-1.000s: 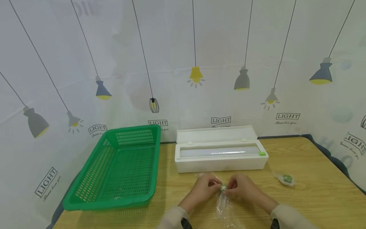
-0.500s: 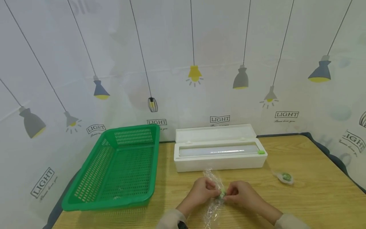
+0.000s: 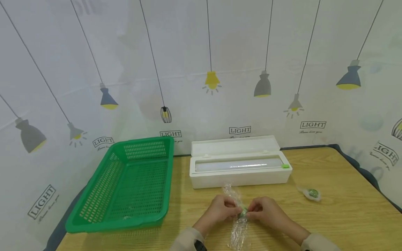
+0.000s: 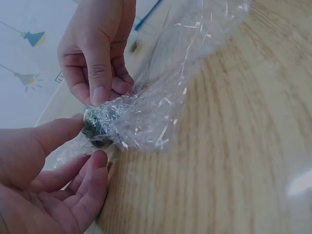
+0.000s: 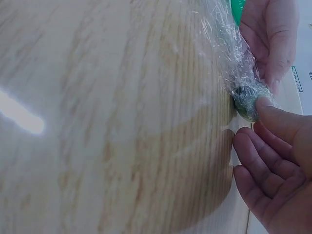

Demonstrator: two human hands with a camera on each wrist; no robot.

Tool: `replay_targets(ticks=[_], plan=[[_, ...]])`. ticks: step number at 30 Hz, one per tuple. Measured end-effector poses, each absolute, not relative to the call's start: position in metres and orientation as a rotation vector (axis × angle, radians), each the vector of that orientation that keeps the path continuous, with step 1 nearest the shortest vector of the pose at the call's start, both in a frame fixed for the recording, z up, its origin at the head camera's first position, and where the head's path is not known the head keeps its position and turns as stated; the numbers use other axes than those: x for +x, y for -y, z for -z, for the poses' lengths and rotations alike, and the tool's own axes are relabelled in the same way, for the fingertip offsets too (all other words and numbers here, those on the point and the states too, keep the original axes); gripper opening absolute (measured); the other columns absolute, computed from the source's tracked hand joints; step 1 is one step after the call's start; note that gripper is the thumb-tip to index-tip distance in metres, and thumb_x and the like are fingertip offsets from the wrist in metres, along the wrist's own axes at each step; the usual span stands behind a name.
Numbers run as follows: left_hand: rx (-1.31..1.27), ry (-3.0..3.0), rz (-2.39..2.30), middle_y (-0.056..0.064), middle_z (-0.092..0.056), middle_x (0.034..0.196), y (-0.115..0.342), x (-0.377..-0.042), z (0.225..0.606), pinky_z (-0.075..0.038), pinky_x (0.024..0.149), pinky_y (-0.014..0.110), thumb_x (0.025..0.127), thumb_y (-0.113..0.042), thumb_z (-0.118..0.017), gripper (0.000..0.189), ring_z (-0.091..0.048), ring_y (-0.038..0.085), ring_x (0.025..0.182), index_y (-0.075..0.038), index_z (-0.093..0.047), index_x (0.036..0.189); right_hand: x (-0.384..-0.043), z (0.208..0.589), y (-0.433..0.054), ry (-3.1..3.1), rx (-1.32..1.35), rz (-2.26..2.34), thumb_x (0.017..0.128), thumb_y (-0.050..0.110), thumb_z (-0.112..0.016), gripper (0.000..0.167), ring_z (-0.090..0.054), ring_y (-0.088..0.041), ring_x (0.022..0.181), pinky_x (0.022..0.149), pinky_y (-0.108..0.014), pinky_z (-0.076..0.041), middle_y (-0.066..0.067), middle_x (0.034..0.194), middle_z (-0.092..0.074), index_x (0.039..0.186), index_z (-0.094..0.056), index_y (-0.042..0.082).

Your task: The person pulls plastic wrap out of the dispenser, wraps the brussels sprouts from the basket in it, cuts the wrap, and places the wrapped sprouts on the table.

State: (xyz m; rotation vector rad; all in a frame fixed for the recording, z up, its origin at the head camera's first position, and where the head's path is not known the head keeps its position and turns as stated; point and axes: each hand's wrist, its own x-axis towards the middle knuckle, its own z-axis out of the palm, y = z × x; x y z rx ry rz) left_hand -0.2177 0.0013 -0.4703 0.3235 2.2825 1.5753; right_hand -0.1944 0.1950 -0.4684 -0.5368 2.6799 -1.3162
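A small round green thing (image 3: pixel 243 211), its kind hard to tell, is wrapped in crinkled clear cling film (image 3: pixel 238 233). My left hand (image 3: pixel 221 209) pinches it from the left, thumb and fingers at its edge in the left wrist view. From the other side my right hand (image 3: pixel 267 212) pinches it too, the thumb pressing on its film-covered face in the right wrist view. Loose film trails from it both toward the box and toward me. Farther right on the table lies another green round thing (image 3: pixel 313 194) wrapped in film.
Behind the hands stands a white cling film box (image 3: pixel 240 179), lid raised, a film roll (image 3: pixel 238 165) inside and a green slider (image 3: pixel 285 166) at its right end. A green plastic basket (image 3: pixel 117 226) is at the left. A printed curtain backs the wooden table (image 3: pixel 345 223).
Both hands have shifted slightly toward me with the green thing. The loose film, earlier mostly hanging toward me, now also stretches out behind it toward the box.
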Motion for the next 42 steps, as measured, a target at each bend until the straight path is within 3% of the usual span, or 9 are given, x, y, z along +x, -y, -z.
replay_targets(ticks=[5, 12, 20, 24, 28, 34, 38, 42], plan=[[0.375, -2.253, -1.640, 0.000, -0.060, 0.074, -0.003, -0.219, 0.473, -0.048, 0.053, 0.025, 0.078, -0.005, -0.072, 0.013, -0.054, 0.009, 0.062, 0.001, -0.063, 0.086, -0.195, 0.468, -0.197, -2.648, -0.564, 1.337, 0.077, 0.024, -0.073, 0.018, -0.056, -0.009, 0.066, 0.059, -0.023, -0.047, 0.003, 0.074, -0.062, 0.079, -0.065, 0.007], [0.402, -2.165, -1.752, 0.007, -0.058, 0.081, -0.004, -0.219, 0.476, -0.048, 0.050, 0.029, 0.077, 0.003, -0.069, 0.035, -0.053, 0.012, 0.061, -0.001, -0.059, 0.111, -0.199, 0.471, -0.199, -2.637, -0.589, 1.329, 0.078, 0.024, -0.072, 0.018, -0.056, -0.008, 0.068, 0.061, -0.023, -0.047, 0.003, 0.077, -0.063, 0.082, -0.067, 0.007], [0.546, -2.367, -1.636, 0.001, -0.059, 0.095, -0.003, -0.219, 0.478, -0.048, 0.073, 0.025, 0.081, -0.010, -0.070, 0.023, -0.058, 0.015, 0.086, -0.002, -0.067, 0.102, -0.202, 0.473, -0.199, -2.663, -0.555, 1.330, 0.079, 0.024, -0.071, 0.017, -0.052, -0.005, 0.063, 0.057, -0.021, -0.046, 0.003, 0.071, -0.063, 0.076, -0.068, 0.008], [0.629, -2.376, -1.680, 0.001, -0.061, 0.095, -0.004, -0.220, 0.479, -0.048, 0.072, 0.022, 0.081, -0.006, -0.069, 0.019, -0.060, 0.014, 0.084, -0.004, -0.068, 0.100, -0.203, 0.472, -0.198, -2.665, -0.510, 1.311, 0.080, 0.026, -0.071, 0.020, -0.045, -0.005, 0.056, 0.052, -0.021, -0.040, 0.005, 0.064, -0.058, 0.071, -0.065, 0.009], [0.641, -2.401, -1.699, -0.003, -0.066, 0.093, -0.006, -0.223, 0.480, -0.049, 0.068, 0.020, 0.078, -0.001, -0.070, 0.018, -0.063, 0.010, 0.079, -0.010, -0.072, 0.093, -0.204, 0.473, -0.198, -2.672, -0.518, 1.306, 0.080, 0.026, -0.071, 0.019, -0.046, -0.006, 0.058, 0.053, -0.022, -0.041, 0.006, 0.066, -0.060, 0.071, -0.067, 0.009], [0.694, -2.364, -1.618, -0.010, -0.062, 0.091, -0.002, -0.225, 0.479, -0.047, 0.074, 0.021, 0.082, 0.000, -0.063, 0.019, -0.057, 0.005, 0.084, -0.014, -0.073, 0.090, -0.205, 0.475, -0.199, -2.627, -0.550, 1.363, 0.081, 0.010, -0.068, 0.010, -0.053, -0.007, 0.060, 0.053, -0.023, -0.047, 0.002, 0.068, -0.063, 0.073, -0.067, 0.005], [0.674, -2.325, -1.574, -0.013, -0.061, 0.094, 0.002, -0.225, 0.477, -0.045, 0.081, 0.027, 0.087, -0.015, -0.057, 0.017, -0.055, 0.005, 0.091, -0.019, -0.073, 0.092, -0.205, 0.476, -0.199, -2.564, -0.530, 1.428, 0.081, 0.000, -0.065, 0.006, -0.058, -0.010, 0.063, 0.054, -0.024, -0.050, -0.002, 0.070, -0.065, 0.074, -0.067, 0.001], [0.616, -2.319, -1.588, -0.013, -0.063, 0.093, 0.001, -0.226, 0.476, -0.046, 0.079, 0.028, 0.088, -0.032, -0.059, 0.019, -0.056, 0.005, 0.088, -0.020, -0.073, 0.088, -0.205, 0.475, -0.198, -2.597, -0.544, 1.412, 0.080, 0.003, -0.067, 0.007, -0.056, -0.009, 0.062, 0.055, -0.023, -0.049, -0.002, 0.069, -0.064, 0.073, -0.067, 0.001]])
